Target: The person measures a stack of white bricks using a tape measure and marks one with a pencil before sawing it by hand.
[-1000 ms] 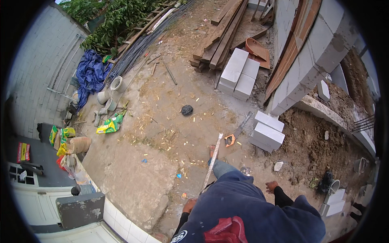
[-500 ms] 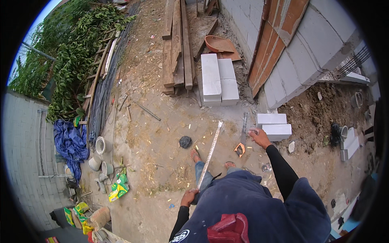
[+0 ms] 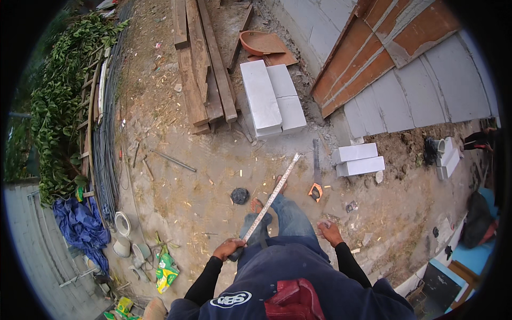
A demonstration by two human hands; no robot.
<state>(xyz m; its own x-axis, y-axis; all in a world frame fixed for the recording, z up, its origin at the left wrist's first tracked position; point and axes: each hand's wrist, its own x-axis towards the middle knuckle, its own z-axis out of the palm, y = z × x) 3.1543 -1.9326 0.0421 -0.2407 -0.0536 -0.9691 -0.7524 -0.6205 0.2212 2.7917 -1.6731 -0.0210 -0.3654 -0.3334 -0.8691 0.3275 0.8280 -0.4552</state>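
Observation:
My left hand [image 3: 229,248] is closed around the dark case of a tape measure. Its pale blade [image 3: 271,199] runs out stiffly, up and to the right, over my legs, ending above the ground. My right hand [image 3: 330,233] hangs low at my right side with curled fingers; whether anything small is in them cannot be made out. Ahead of it lies a handsaw with an orange and black handle [image 3: 315,192], its blade pointing away from me. Two white blocks [image 3: 358,159] lie side by side to the right of the saw. A black round bundle [image 3: 240,196] rests left of my feet.
More white blocks [image 3: 261,96] are stacked ahead, beside long wooden planks [image 3: 205,69]. An orange basin [image 3: 261,42] sits behind them. Steel bars [image 3: 109,117], a blue tarp [image 3: 80,226] and buckets [image 3: 121,246] line the left. A block wall [image 3: 426,96] stands at right.
My right hand has drawn back from near the two white blocks to my side. The tape measure stays extended in my left hand. My view has turned, and my feet have shifted.

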